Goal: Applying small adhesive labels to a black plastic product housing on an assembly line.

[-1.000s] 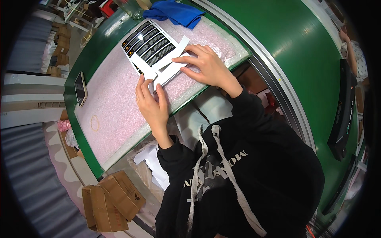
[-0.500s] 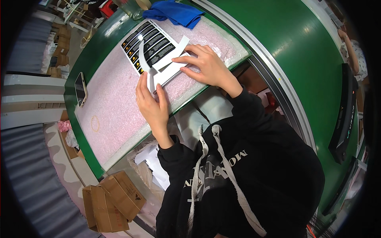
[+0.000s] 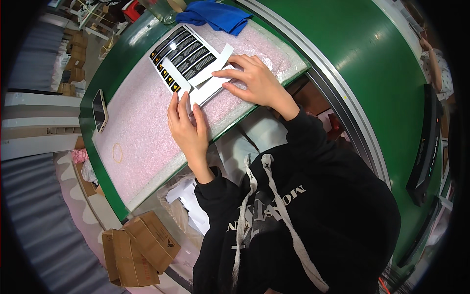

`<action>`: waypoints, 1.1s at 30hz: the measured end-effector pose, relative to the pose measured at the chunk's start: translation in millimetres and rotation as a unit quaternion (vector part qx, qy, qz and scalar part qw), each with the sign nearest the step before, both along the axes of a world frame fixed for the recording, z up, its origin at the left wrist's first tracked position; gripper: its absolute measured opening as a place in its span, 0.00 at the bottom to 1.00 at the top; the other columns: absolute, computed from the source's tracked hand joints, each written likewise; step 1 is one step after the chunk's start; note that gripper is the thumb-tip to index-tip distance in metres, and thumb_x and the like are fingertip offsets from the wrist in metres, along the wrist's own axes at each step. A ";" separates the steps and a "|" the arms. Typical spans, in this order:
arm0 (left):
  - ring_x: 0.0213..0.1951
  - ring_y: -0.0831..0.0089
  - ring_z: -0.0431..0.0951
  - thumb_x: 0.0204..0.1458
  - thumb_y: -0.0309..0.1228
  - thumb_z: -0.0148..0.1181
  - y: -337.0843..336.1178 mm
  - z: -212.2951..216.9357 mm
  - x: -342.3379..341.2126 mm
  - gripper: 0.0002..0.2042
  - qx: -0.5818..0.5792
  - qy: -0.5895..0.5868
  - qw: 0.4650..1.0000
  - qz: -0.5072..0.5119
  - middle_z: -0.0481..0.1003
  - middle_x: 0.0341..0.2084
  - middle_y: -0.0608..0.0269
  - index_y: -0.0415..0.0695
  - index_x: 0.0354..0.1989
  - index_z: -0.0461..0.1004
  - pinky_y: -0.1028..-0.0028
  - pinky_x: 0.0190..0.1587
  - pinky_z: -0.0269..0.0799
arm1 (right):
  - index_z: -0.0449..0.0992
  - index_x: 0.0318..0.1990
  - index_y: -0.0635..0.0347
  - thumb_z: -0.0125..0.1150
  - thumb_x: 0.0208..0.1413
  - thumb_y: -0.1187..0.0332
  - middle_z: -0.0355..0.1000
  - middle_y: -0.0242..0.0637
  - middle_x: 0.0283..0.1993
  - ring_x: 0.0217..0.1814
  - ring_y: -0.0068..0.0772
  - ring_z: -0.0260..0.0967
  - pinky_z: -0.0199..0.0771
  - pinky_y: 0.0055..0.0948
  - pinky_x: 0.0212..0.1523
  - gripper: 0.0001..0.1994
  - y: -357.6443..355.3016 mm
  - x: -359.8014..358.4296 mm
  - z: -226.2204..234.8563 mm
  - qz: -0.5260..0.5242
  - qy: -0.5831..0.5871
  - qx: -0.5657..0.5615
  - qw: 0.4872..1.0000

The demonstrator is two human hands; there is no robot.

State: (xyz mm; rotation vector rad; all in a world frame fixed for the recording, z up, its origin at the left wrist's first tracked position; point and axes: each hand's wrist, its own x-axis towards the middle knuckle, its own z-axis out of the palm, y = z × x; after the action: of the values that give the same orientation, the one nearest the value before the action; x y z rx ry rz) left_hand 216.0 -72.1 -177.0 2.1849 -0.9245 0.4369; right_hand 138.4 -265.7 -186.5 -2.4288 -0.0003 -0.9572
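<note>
A sheet of black label panels point(image 3: 192, 55) with orange warning marks lies on the pink padded mat. Across its near end is a flat white piece point(image 3: 211, 92) with a dark lower edge; its exact kind does not show. One white strip point(image 3: 175, 70) runs over the sheet's left part, and another white strip point(image 3: 225, 55) sticks up near my right hand. My left hand point(image 3: 188, 128) touches the white piece's left end, fingers stretched and thumb apart. With fingers spread, my right hand point(image 3: 255, 82) rests on its right end.
Beyond the sheet lies a blue cloth point(image 3: 215, 15), with a glass jar behind it. A phone point(image 3: 100, 110) sits at the mat's left edge, near a rubber band point(image 3: 117, 152). Cardboard point(image 3: 139, 247) stands below left. A metal rail point(image 3: 338, 93) borders the table; another person's arm point(image 3: 434, 68) shows far right.
The white strip's upper end has moved down and left and lies straighter over the sheet. My left fingers have parted a little. My right hand has stayed put.
</note>
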 end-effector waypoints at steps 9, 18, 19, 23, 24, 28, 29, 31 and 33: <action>0.52 0.52 0.69 0.54 0.29 0.52 0.1 0.9 -1.1 0.15 -0.003 0.012 1.000 -0.001 0.67 0.53 0.48 0.44 0.51 0.72 0.61 0.53 0.64 | 0.78 0.47 0.44 0.61 0.51 0.63 0.70 0.38 0.46 0.49 0.39 0.68 0.63 0.35 0.50 0.15 0.2 -0.3 0.5 -0.002 0.004 -0.003 1.000; 0.52 0.52 0.69 0.54 0.29 0.52 -0.3 0.8 -1.0 0.15 -0.004 0.001 1.000 -0.001 0.67 0.53 0.48 0.44 0.50 0.73 0.61 0.53 0.65 | 0.77 0.48 0.44 0.61 0.51 0.63 0.70 0.39 0.46 0.49 0.39 0.68 0.63 0.35 0.50 0.15 0.3 -0.6 0.9 0.001 0.007 0.002 1.000; 0.52 0.52 0.69 0.54 0.29 0.52 -0.4 0.9 -1.1 0.15 -0.003 0.000 1.000 0.000 0.67 0.53 0.48 0.44 0.50 0.73 0.61 0.53 0.65 | 0.77 0.48 0.44 0.61 0.51 0.63 0.70 0.39 0.46 0.49 0.39 0.68 0.63 0.35 0.50 0.15 0.4 -0.6 0.9 0.000 0.006 0.002 1.000; 0.52 0.52 0.69 0.54 0.29 0.52 -0.6 1.1 -1.2 0.15 -0.003 0.000 1.000 0.002 0.67 0.53 0.48 0.44 0.50 0.73 0.61 0.53 0.65 | 0.77 0.48 0.45 0.61 0.51 0.63 0.70 0.39 0.46 0.49 0.39 0.68 0.63 0.35 0.50 0.15 0.6 -0.4 0.9 -0.003 0.003 0.002 1.000; 0.52 0.52 0.69 0.54 0.29 0.52 -0.6 1.1 -1.1 0.15 -0.005 0.000 1.000 0.000 0.67 0.53 0.48 0.44 0.50 0.73 0.61 0.53 0.65 | 0.77 0.48 0.45 0.61 0.51 0.63 0.70 0.39 0.46 0.49 0.39 0.68 0.63 0.35 0.50 0.15 0.8 -0.4 0.9 -0.003 0.002 0.004 1.000; 0.52 0.52 0.69 0.54 0.29 0.53 -0.8 1.4 -0.7 0.15 -0.008 -0.004 1.000 -0.004 0.67 0.53 0.47 0.44 0.51 0.72 0.61 0.53 0.64 | 0.77 0.48 0.45 0.61 0.51 0.63 0.70 0.39 0.46 0.49 0.39 0.68 0.63 0.35 0.50 0.15 0.9 -0.6 0.9 -0.002 0.006 0.006 1.000; 0.52 0.52 0.69 0.54 0.29 0.53 -0.7 1.5 -0.7 0.15 -0.007 -0.005 1.000 -0.007 0.67 0.53 0.47 0.44 0.51 0.72 0.60 0.53 0.64 | 0.77 0.48 0.46 0.61 0.51 0.63 0.70 0.39 0.46 0.49 0.39 0.68 0.63 0.36 0.50 0.15 0.9 -0.7 0.9 -0.002 0.009 0.005 1.000; 0.52 0.51 0.69 0.54 0.29 0.53 -0.8 1.8 -0.6 0.16 -0.009 -0.007 1.000 -0.006 0.67 0.53 0.47 0.44 0.52 0.71 0.60 0.53 0.64 | 0.77 0.48 0.46 0.61 0.51 0.63 0.70 0.39 0.46 0.49 0.39 0.68 0.63 0.35 0.50 0.15 0.9 -0.6 0.7 -0.001 0.009 0.006 1.000; 0.52 0.51 0.69 0.54 0.29 0.53 -1.2 2.0 -0.7 0.17 -0.008 -0.004 1.000 -0.009 0.67 0.53 0.47 0.44 0.54 0.70 0.60 0.53 0.64 | 0.77 0.48 0.46 0.61 0.51 0.63 0.70 0.39 0.46 0.49 0.39 0.68 0.63 0.35 0.50 0.15 0.8 -0.5 0.4 -0.002 0.010 0.006 1.000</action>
State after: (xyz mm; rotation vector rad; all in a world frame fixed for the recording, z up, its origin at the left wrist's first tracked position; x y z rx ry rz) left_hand 215.3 -73.3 -175.0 2.1599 -0.9416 0.4429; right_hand 137.9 -264.8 -186.2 -2.4280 0.0180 -0.9317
